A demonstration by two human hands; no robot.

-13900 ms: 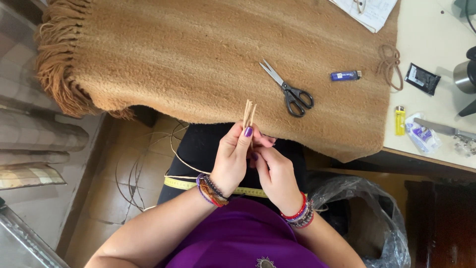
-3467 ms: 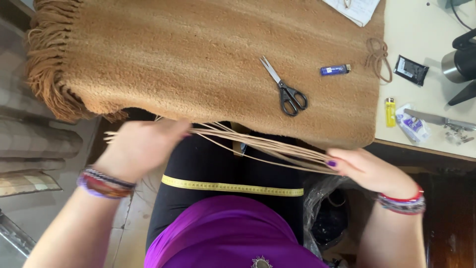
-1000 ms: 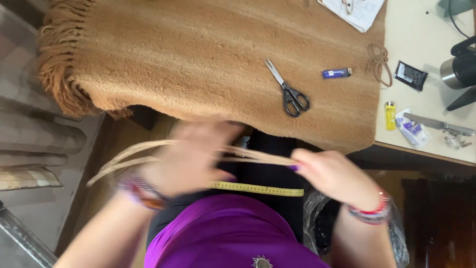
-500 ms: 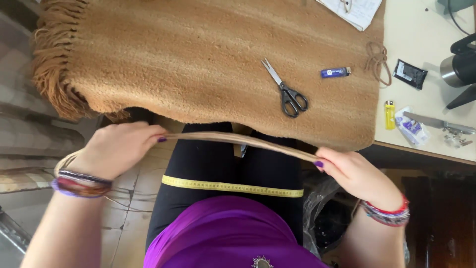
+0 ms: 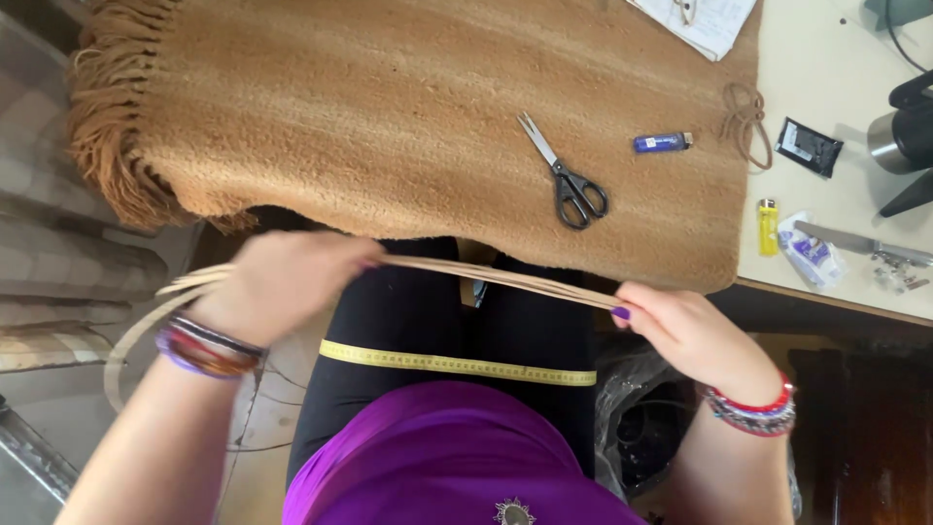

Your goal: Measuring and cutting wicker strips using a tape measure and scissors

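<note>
A yellow measuring tape (image 5: 457,364) lies across the lap. Above it, the left hand (image 5: 282,282) and right hand (image 5: 685,331) pinch a bundle of thin tan cords (image 5: 505,280), stretched taut between them. Beyond, black-handled scissors (image 5: 569,180) rest on the brown woolly fringed cloth (image 5: 369,107) near the table's front edge.

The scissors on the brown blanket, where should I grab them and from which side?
Grip the scissors by the black looped handles, the end nearest you. They lie flat and closed on the brown blanket, metal blades pointing away toward the upper left. Probably come from the near edge with the right hand, clear of the tips.
</note>
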